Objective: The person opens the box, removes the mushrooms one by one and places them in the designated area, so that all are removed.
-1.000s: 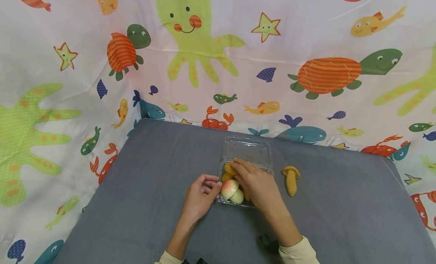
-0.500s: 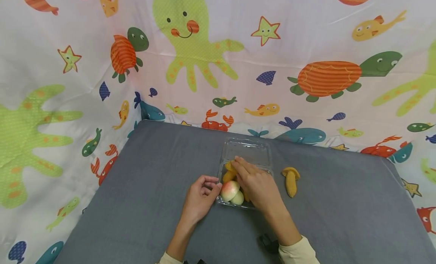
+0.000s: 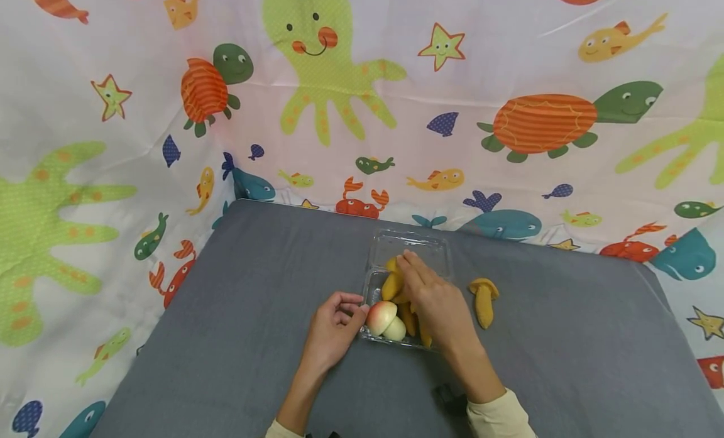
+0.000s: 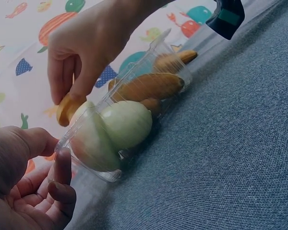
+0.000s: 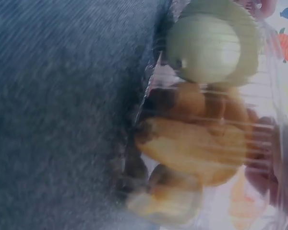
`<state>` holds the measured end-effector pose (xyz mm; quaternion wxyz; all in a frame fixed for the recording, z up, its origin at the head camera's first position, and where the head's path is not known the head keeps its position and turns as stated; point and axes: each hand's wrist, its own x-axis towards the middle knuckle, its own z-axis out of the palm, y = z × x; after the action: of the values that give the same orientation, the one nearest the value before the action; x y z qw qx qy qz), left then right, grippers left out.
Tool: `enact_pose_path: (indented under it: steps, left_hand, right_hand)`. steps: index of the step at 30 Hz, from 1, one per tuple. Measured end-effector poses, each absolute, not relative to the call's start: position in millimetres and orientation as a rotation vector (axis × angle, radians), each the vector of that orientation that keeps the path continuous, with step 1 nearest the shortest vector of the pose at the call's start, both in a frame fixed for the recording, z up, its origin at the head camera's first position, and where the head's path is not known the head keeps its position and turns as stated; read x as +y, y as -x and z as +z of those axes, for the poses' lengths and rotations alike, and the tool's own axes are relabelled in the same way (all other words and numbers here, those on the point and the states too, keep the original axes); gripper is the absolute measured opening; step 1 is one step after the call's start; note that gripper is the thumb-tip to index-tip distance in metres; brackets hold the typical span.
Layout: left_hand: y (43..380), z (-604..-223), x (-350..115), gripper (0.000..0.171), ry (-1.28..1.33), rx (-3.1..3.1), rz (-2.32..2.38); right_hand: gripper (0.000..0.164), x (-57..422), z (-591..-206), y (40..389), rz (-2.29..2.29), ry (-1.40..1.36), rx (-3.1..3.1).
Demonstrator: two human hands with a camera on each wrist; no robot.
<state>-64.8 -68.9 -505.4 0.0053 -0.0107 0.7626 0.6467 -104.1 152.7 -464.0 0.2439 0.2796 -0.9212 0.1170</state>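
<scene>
Clear plastic makes the box [image 3: 374,293] on the grey tabletop [image 3: 266,287], its lid [image 3: 410,242] open toward twelve o'clock. At eight o'clock, the left hand [image 3: 335,320] bends its fingers and pinches the box's edge. The right hand [image 3: 438,300] comes from five o'clock, fingertips pointing down, pinching a yellow mushroom [image 3: 391,286] over the box's eleven o'clock side. A pink-and-green mushroom [image 3: 382,317] sits inside at seven o'clock.

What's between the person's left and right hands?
In the head view, between the left hand and right hand lie a cream, pink-capped mushroom shape and yellow-brown pieces, in a clear plastic box.
</scene>
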Motion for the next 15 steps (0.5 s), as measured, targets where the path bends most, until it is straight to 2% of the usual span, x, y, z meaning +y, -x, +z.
enact_pose_path:
  steps: [15]
  left_hand:
    - [61.8,-517.2,-67.5,0.019,0.001,2.395,2.057]
  right_hand:
    - [0.046,161.2,-477.4,102.4,0.511,-0.67,-2.57]
